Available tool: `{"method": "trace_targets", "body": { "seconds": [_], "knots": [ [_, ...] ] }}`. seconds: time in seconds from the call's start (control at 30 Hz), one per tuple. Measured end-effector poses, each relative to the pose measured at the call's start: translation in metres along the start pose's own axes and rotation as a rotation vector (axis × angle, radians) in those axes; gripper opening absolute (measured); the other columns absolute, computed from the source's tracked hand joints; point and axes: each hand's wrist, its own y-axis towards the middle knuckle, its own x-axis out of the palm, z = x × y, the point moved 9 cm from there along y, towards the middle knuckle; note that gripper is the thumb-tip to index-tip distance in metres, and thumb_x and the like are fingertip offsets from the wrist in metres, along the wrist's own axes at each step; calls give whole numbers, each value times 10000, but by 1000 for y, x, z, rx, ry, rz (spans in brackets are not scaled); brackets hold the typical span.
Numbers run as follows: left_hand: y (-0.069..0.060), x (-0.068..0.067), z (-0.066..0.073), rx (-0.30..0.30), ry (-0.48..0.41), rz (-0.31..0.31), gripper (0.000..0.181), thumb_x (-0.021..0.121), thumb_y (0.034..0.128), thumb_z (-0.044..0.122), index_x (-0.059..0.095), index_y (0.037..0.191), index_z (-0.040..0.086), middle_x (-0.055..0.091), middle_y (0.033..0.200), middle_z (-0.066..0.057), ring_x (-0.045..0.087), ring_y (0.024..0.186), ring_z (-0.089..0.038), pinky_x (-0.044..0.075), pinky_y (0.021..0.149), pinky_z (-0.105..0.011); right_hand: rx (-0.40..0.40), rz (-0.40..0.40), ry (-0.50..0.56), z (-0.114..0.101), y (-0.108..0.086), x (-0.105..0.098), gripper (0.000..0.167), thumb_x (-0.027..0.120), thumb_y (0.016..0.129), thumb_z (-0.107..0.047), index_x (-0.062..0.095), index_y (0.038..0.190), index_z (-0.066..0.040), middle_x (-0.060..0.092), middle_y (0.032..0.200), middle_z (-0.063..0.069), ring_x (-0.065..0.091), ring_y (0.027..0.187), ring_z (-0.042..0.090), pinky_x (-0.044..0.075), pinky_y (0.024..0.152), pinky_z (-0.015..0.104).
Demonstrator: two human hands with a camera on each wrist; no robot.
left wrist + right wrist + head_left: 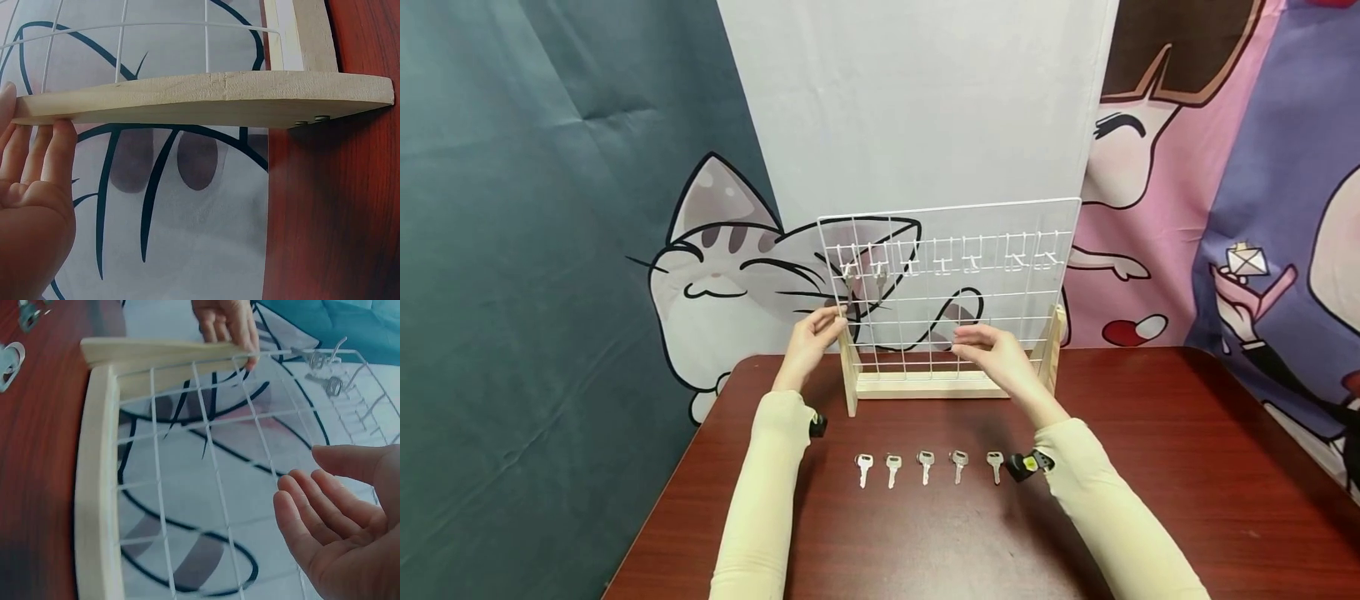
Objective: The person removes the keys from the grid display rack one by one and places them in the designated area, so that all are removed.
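My left hand [811,343] pinches the top of the left wooden upright [850,379] of a white wire rack [1080,200]. In the left wrist view, the fingers of that hand [37,200] lie along one side of the upright [206,100], with the thumb on the other. Relaxed and empty, my right hand [1000,358] is in front of the grid's lower right part; its palm [350,550] shows in the right wrist view. Two keys hang from hooks at the rack's left, one of them a silver key [333,385]. Several keys [926,467] lie in a row on the table.
More white hooks [972,263] line the upper grid toward the right. A wooden base bar [925,386] joins the rack's uprights on the red-brown table [910,542]. Behind it hang a white cloth [925,100] and printed curtains, one with a cat [715,308].
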Motion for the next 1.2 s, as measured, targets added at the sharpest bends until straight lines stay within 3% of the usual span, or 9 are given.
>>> {"method": "trace_targets", "body": {
  "seconds": [0.2, 0.33, 0.4, 0.57, 0.73, 0.93, 1.2],
  "knots": [
    [-2, 3, -1, 2, -1, -4, 400, 656, 1001, 144, 585, 1332, -69, 578, 1397, -217, 591, 1264, -265, 534, 987, -268, 31, 9, 105, -15, 12, 14, 390, 724, 945, -169, 655, 1300, -24, 691, 1234, 187, 679, 1086, 307, 548, 805, 226],
    [-5, -1, -2, -6, 12, 4, 416, 654, 1002, 140, 571, 1345, -80, 588, 1394, -196, 623, 1214, -169, 536, 981, -262, 33, 7, 217, -27, 21, 30, 386, 715, 945, -139, 648, 1303, -12, 689, 1240, 185, 696, 1025, 245, 567, 773, 221],
    [-7, -1, -5, -13, 11, 7, 425, 649, 1004, 131, 556, 1352, -93, 580, 1401, -202, 622, 1217, -165, 531, 983, -255, 33, -7, 280, -33, 24, 39, 385, 703, 947, -110, 637, 1307, 10, 679, 1252, 198, 696, 1029, 212, 582, 842, 258],
    [-5, 0, -5, -3, -19, 0, 413, 650, 1001, 119, 561, 1346, -91, 566, 1409, -218, 568, 1289, -305, 529, 989, -262, 21, -35, 415, -53, 36, 57, 417, 677, 952, -54, 587, 1343, 59, 628, 1312, 248, 640, 1185, 298, 533, 1017, 374],
    [0, 0, -1, 7, -42, -7, 419, 652, 997, 107, 553, 1348, -101, 587, 1391, -209, 507, 1312, -425, 529, 996, -276, 38, -39, 460, -63, 49, 67, 433, 663, 964, -58, 563, 1367, 65, 590, 1363, 256, 592, 1246, 341, 507, 1051, 410],
    [2, 1, -2, -2, -25, -1, 385, 659, 996, 124, 588, 1327, -59, 607, 1382, -171, 535, 1303, -382, 527, 999, -276, 64, -8, 516, -65, 51, 76, 449, 639, 977, -48, 532, 1401, 57, 580, 1385, 234, 573, 1267, 324, 489, 1071, 438],
    [0, 0, -2, 10, -8, 2, 353, 661, 997, 133, 614, 1306, -31, 595, 1386, -198, 629, 1214, -214, 540, 977, -266, 90, 31, 559, -70, 53, 84, 394, 521, 1029, -30, 499, 1414, 49, 578, 1388, 230, 558, 1276, 386, 498, 1055, 471]
  ]
}}
